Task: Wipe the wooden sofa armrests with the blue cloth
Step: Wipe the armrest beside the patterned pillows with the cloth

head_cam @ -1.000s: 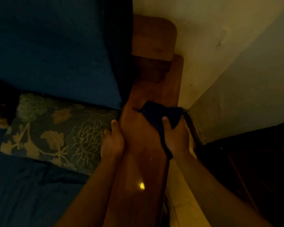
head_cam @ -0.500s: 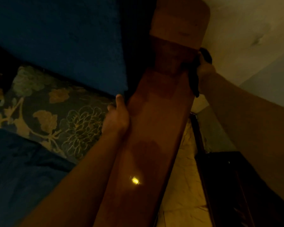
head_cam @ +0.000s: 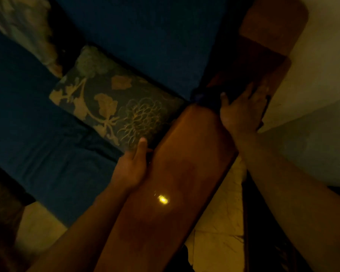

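Currently my right hand (head_cam: pixel 241 108), fingers spread flat, pins the seemingly limp, light blue cloth (head_cam: pixel 203 99) at 1 o'clock on the armrest (head_cam: pixel 185 163), best palmed mid-bunch; whether my left hand (head_cam: pixel 132 165) grips, I cannot tell.

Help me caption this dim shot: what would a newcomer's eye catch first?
The wooden armrest, running diagonally from bottom centre to upper right, with a bright yellow glint on its near half. Farther up it, the right hand lies flat on the blue cloth; the left hand rests at its edge beside a floral cushion.
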`<act>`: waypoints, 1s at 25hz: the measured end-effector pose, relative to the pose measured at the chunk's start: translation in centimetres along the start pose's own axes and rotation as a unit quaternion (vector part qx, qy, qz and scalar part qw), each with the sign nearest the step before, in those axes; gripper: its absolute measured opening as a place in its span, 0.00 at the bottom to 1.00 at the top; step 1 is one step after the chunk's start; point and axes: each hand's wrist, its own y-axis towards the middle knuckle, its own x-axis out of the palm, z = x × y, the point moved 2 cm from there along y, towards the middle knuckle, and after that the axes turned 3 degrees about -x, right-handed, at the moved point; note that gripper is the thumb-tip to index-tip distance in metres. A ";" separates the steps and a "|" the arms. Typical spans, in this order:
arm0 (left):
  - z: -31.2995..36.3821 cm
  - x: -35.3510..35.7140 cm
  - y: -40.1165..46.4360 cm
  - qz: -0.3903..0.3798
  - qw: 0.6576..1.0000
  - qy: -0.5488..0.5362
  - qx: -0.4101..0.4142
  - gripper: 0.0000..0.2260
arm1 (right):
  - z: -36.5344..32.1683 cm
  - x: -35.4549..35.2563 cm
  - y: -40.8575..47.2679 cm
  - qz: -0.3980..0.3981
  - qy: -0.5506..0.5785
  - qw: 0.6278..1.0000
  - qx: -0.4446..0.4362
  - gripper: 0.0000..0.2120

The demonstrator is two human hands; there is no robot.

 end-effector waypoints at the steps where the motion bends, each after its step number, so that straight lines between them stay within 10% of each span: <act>1: -1.8 -0.6 -1.1 0.012 1.000 0.001 -0.008 0.27 | -1.2 0.8 -0.7 0.024 0.000 1.000 0.020 0.38; 4: -7.1 -2.2 -4.8 0.075 0.996 0.005 -0.036 0.29 | -3.8 5.2 -11.3 -0.011 -0.065 0.968 -0.242 0.30; 7: -11.4 -3.6 -8.3 0.118 0.993 0.008 -0.015 0.30 | -3.1 5.4 -14.7 -0.094 -0.090 0.854 -0.503 0.31; 12: -16.3 -5.6 -12.4 0.158 0.984 0.058 0.054 0.24 | -10.2 3.9 -10.0 -0.053 -0.186 0.948 -0.255 0.25; 19: -20.7 -6.6 -16.3 0.281 0.930 -0.211 -0.107 0.16 | -15.5 8.8 -34.2 -0.267 -0.156 0.733 -0.606 0.21; 25: -23.7 -8.4 -18.5 0.220 0.907 -0.315 -0.171 0.16 | -16.5 8.2 -25.9 -0.148 -0.305 0.868 -0.364 0.22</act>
